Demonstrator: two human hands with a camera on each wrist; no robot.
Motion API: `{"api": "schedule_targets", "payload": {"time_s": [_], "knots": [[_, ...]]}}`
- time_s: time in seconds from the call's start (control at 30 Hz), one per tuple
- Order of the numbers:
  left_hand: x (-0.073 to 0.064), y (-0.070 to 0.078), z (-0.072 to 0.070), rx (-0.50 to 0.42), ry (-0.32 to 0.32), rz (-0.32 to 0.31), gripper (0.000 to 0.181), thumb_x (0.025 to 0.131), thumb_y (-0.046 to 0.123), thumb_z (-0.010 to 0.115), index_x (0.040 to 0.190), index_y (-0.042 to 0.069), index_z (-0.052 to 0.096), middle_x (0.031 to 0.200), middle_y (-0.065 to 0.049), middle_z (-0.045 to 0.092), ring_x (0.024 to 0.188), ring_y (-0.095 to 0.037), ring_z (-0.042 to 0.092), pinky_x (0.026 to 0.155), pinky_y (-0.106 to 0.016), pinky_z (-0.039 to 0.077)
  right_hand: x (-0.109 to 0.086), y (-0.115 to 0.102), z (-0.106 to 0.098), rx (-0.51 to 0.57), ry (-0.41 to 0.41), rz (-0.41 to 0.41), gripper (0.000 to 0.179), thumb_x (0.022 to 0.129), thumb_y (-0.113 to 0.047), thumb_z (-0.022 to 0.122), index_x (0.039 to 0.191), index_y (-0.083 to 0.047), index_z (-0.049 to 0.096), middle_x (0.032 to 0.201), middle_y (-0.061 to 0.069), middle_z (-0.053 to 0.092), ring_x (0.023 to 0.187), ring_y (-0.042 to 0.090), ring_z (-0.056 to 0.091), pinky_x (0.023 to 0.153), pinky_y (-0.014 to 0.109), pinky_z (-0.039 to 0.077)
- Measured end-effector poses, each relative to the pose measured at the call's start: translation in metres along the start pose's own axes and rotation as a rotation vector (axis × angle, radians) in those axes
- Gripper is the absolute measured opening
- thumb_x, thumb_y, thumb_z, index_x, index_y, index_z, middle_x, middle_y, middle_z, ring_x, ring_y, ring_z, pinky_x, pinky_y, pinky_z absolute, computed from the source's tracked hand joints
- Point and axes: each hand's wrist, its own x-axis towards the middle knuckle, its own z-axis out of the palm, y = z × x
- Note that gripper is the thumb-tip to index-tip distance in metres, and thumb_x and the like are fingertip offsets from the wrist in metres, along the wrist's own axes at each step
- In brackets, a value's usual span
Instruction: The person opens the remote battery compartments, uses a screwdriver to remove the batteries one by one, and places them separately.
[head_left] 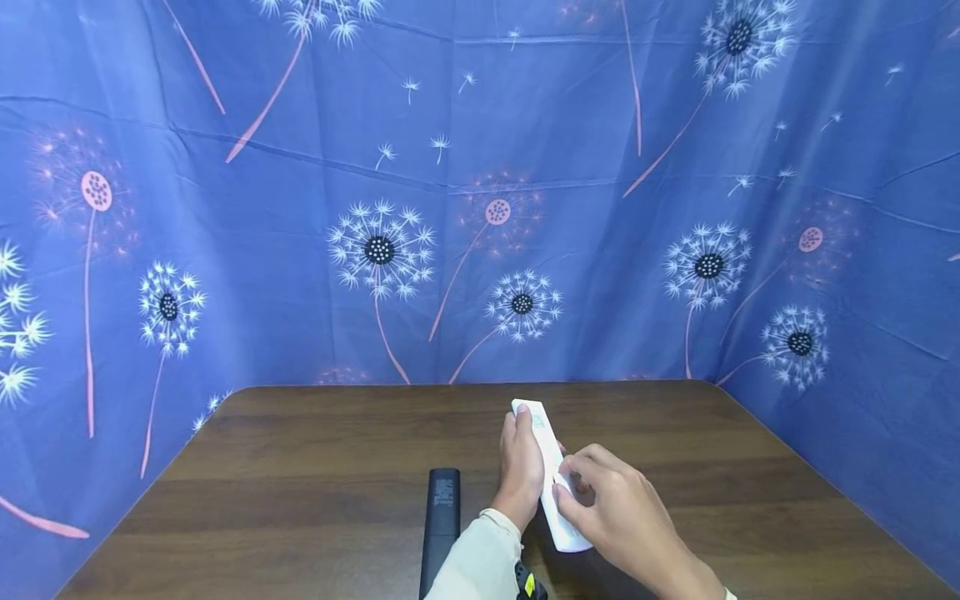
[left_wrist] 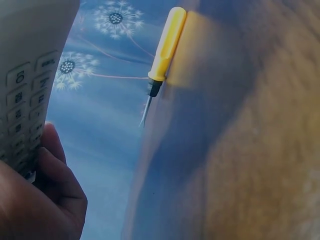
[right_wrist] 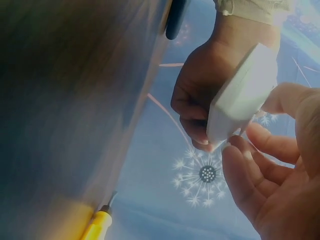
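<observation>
A white remote control (head_left: 551, 471) is held tilted above the table, its plain back up in the head view. My left hand (head_left: 521, 467) grips it from the left, thumb along the far part of the back. On the other side, my right hand (head_left: 618, 500) pinches at the remote's near half with bent thumb and fingers. Rows of buttons show on the face of the white remote (left_wrist: 25, 90) in the left wrist view. In the right wrist view, the fingertips (right_wrist: 235, 150) of my right hand are right at the remote's end.
A long black device (head_left: 441, 525) lies on the brown wooden table (head_left: 315, 467), left of my hands. A yellow-handled screwdriver (left_wrist: 169, 45) shows in both wrist views. Behind the table hangs a blue dandelion-print cloth (head_left: 465, 167).
</observation>
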Motion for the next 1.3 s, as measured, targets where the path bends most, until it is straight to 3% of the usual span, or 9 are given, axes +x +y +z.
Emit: {"api": "schedule_targets", "payload": {"time_s": [0.3, 0.47, 0.57, 0.87, 1.07, 1.3], "knots": [[-0.001, 0.002, -0.001, 0.026, -0.006, 0.005, 0.04, 0.108, 0.045, 0.029, 0.118, 0.009, 0.046, 0.083, -0.009, 0.06, 0.065, -0.019, 0.062, 0.059, -0.028, 0.05, 0.002, 0.002, 0.007, 0.04, 0.034, -0.078, 0.023, 0.07, -0.005, 0.083, 0.08, -0.015, 0.065, 0.081, -0.015, 0.055, 0.066, -0.004, 0.051, 0.057, 0.01, 0.042], [-0.002, 0.0, 0.0, 0.051, -0.028, 0.007, 0.039, 0.108, 0.045, 0.031, 0.119, 0.01, 0.047, 0.082, -0.009, 0.06, 0.064, -0.019, 0.062, 0.059, -0.029, 0.051, 0.004, 0.0, 0.005, 0.045, -0.035, 0.013, 0.028, 0.069, -0.006, 0.084, 0.081, -0.016, 0.061, 0.076, -0.014, 0.05, 0.063, -0.003, 0.048, 0.052, 0.017, 0.043], [-0.002, -0.001, 0.001, 0.09, -0.038, 0.039, 0.041, 0.108, 0.044, 0.032, 0.12, 0.009, 0.049, 0.085, -0.008, 0.058, 0.068, -0.018, 0.06, 0.062, -0.029, 0.05, 0.006, -0.002, 0.002, 0.05, -0.107, 0.094, 0.029, 0.07, -0.008, 0.081, 0.082, -0.016, 0.056, 0.074, -0.013, 0.047, 0.062, -0.001, 0.045, 0.051, 0.02, 0.042], [0.0, -0.001, 0.003, 0.134, 0.003, 0.089, 0.041, 0.107, 0.043, 0.036, 0.123, 0.009, 0.052, 0.096, -0.004, 0.056, 0.08, -0.017, 0.056, 0.072, -0.032, 0.047, 0.01, -0.006, 0.001, 0.176, -0.278, 0.277, 0.026, 0.079, -0.006, 0.073, 0.087, -0.014, 0.049, 0.065, -0.008, 0.049, 0.058, 0.004, 0.047, 0.049, 0.023, 0.043], [0.0, -0.003, 0.003, 0.125, 0.016, 0.065, 0.042, 0.107, 0.045, 0.037, 0.124, 0.01, 0.052, 0.097, -0.004, 0.054, 0.081, -0.017, 0.055, 0.071, -0.031, 0.046, 0.008, -0.006, -0.002, 0.154, -0.32, 0.278, 0.03, 0.078, -0.013, 0.076, 0.091, -0.015, 0.049, 0.063, -0.009, 0.047, 0.055, 0.003, 0.045, 0.048, 0.023, 0.04], [0.0, -0.003, 0.001, 0.067, -0.03, 0.076, 0.039, 0.109, 0.042, 0.033, 0.12, 0.008, 0.048, 0.09, -0.007, 0.055, 0.069, -0.018, 0.057, 0.065, -0.029, 0.046, 0.011, -0.006, -0.005, 0.177, -0.345, 0.292, 0.029, 0.078, -0.008, 0.074, 0.091, -0.014, 0.048, 0.063, -0.009, 0.046, 0.055, 0.003, 0.044, 0.048, 0.023, 0.04]]}}
